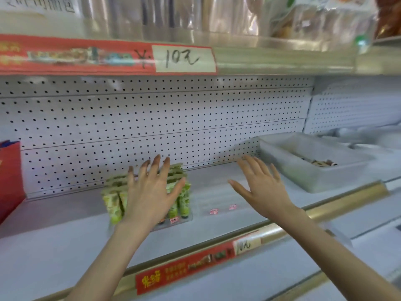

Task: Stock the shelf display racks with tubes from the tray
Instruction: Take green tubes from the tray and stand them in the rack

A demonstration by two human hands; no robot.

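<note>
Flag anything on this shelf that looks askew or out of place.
The green tubes at the left front of the rack lean sideways, unlike the upright ones at its right. Blur hides whether they sit inside it.

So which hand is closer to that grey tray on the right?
The right hand. It hovers open just left of the tray, not touching it; the left hand is farther left, spread over the green tubes.

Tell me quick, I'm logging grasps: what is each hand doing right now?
Left hand: open, fingers spread over the green tubes, gripping nothing.
Right hand: open, fingers spread, empty.
</note>
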